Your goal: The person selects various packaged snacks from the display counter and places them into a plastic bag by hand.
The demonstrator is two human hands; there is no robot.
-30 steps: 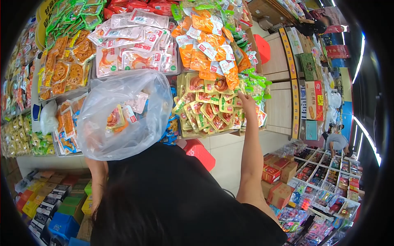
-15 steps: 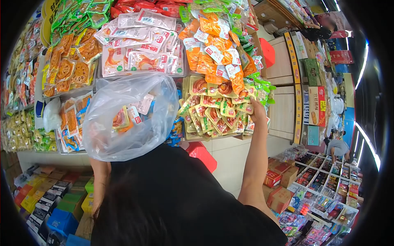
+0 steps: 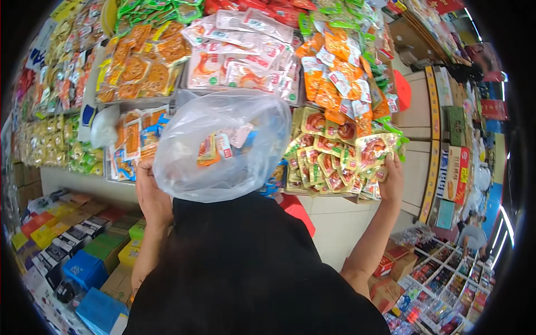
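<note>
My left hand (image 3: pixel 154 192) grips the left edge of a clear plastic bag (image 3: pixel 267 120), some fingers hidden behind the film. The bag's mouth gapes toward me, and a few snack packets (image 3: pixel 206 149) show inside. At the right, my right hand (image 3: pixel 393 176) is closed on the edge of a gold snack packet (image 3: pixel 373 148), raised over a pile of similar gold packets (image 3: pixel 329 167). Orange packets (image 3: pixel 340 70) lie just beyond that pile. White-and-pink packets (image 3: pixel 251 47) fill the tray behind the bag.
Bagged lotus-root-like slices (image 3: pixel 142 61) and strip snacks (image 3: pixel 132 139) lie at the left. A red stool (image 3: pixel 297 212) stands under the display edge. Cardboard boxes (image 3: pixel 386 293) are on the right, coloured boxes (image 3: pixel 84 273) on the left. Other people are in the far right background.
My right hand now holds a gold packet lifted from the pile. My left hand shows more clearly at the bag's edge. The whole view has shifted, so the display sits farther right.
</note>
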